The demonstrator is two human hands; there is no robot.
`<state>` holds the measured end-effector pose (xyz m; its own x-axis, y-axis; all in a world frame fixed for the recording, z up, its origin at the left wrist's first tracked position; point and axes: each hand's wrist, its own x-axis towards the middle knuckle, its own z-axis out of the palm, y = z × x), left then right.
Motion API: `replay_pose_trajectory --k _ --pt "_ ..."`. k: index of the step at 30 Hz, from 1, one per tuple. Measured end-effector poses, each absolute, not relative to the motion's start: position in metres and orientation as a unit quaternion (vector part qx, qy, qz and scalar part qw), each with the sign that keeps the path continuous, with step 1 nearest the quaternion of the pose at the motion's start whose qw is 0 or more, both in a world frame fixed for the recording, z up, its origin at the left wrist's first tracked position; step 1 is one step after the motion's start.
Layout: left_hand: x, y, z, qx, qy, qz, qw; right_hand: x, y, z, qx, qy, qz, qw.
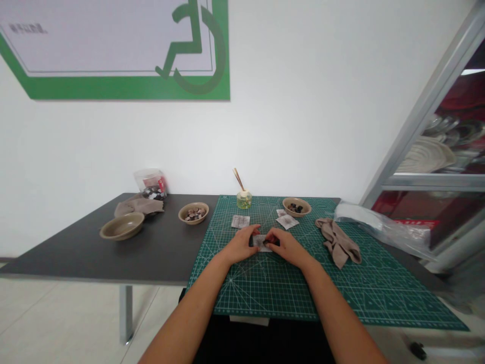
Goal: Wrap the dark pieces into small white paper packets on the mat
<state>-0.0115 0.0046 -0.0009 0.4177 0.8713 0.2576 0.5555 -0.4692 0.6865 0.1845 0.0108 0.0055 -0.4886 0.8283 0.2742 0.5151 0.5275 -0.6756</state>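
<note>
Both my hands are close together over the green cutting mat [261,293], at a small grey-and-white patterned square [260,242]. My left hand [244,245] curls around its left edge, fingers above and thumb below; a dark spot shows between them, too small to make out. At the right edge, my right hand [284,245] pinches a small dark piece [270,242] between thumb and fingers. Beyond my left hand lies another patterned square [240,221]. Further squares [287,221] lie partly overlapping beyond my right hand, beside a beige bowl [307,208] with several dark pieces in it.
A glass diffuser with sticks [244,200] stands at the back. Left are a bowl of mixed pieces [206,215], a beige bowl [125,228], a brown cloth [140,205] and a clear tub [151,183]. Right are another cloth [337,241] and a plastic bag [382,230].
</note>
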Motion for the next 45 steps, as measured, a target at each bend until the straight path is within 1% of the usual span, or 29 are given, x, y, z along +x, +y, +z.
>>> replay_pose_trajectory --k 8,11,14,18,24,30,36,41,45 --pt "-0.012 0.005 -0.003 0.797 0.447 0.309 0.264 0.187 0.012 0.007 -0.372 -0.837 0.250 0.313" --pt "-0.012 0.005 -0.002 0.798 0.448 0.305 0.263 0.187 0.016 0.003 -0.370 -0.845 0.212 0.323" --pt "-0.012 0.004 -0.001 0.798 0.448 0.305 0.263 0.188 0.020 -0.001 -0.402 -0.831 0.173 0.343" --pt "-0.012 0.003 0.000 0.799 0.447 0.304 0.262 0.187 0.021 -0.004 -0.404 -0.834 0.151 0.345" --pt "-0.013 0.005 -0.003 0.804 0.443 0.304 0.256 0.186 0.019 -0.002 -0.408 -0.839 0.152 0.327" --pt "-0.012 0.005 -0.003 0.808 0.439 0.299 0.253 0.186 0.019 -0.001 -0.377 -0.852 0.190 0.308" --pt "-0.012 0.003 -0.002 0.806 0.442 0.299 0.257 0.191 0.021 -0.002 -0.419 -0.831 0.160 0.329" --pt "-0.012 0.003 -0.002 0.804 0.448 0.295 0.258 0.191 0.017 0.002 -0.378 -0.851 0.202 0.302" --pt "-0.012 0.003 -0.002 0.804 0.447 0.297 0.256 0.186 0.020 0.000 -0.419 -0.836 0.157 0.318"
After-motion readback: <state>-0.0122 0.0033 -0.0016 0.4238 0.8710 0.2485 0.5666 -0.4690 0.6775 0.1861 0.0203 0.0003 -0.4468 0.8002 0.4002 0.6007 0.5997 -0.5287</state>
